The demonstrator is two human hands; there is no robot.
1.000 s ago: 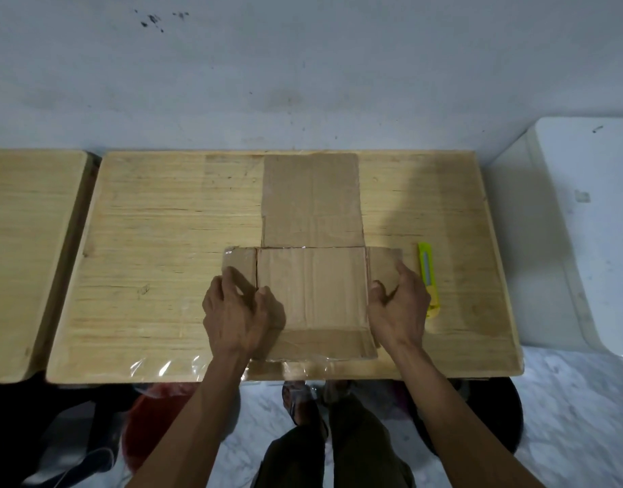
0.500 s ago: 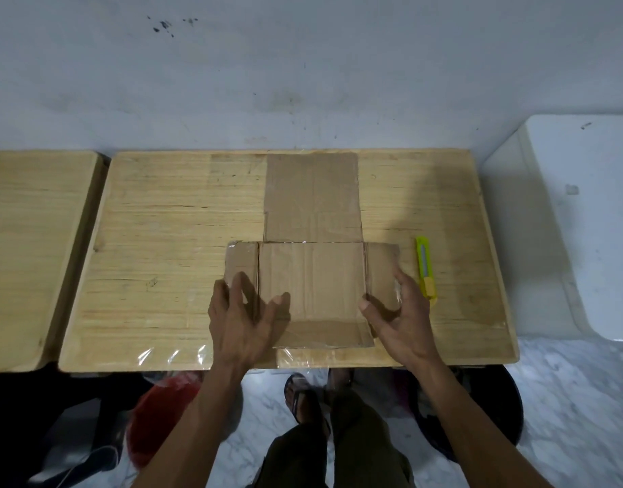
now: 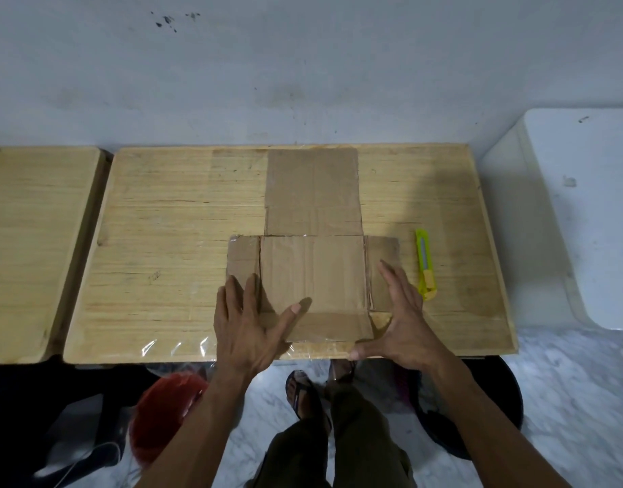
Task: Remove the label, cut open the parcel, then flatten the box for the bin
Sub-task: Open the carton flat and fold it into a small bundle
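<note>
The brown cardboard box (image 3: pixel 313 241) lies unfolded flat on the wooden table (image 3: pixel 169 248), its panels spread in a cross shape with a long panel reaching the far edge. My left hand (image 3: pixel 248 324) rests palm down, fingers spread, over the box's near left corner. My right hand (image 3: pixel 398 318) is spread at the near right corner, its thumb at the table's front edge. Neither hand grips anything. A yellow-green utility knife (image 3: pixel 425 264) lies on the table just right of the box, apart from my right hand.
A strip of clear tape (image 3: pixel 172 346) sticks along the table's front edge. A second wooden table (image 3: pixel 32 241) stands at the left, a white surface (image 3: pixel 584 213) at the right. Under the table are a red bin (image 3: pixel 169 410) and a dark round bin (image 3: pixel 479 410).
Both hands went from pressing with curled fingers on the side flaps to lying spread, sliding back toward the near edge of the box. The box and knife stayed in place.
</note>
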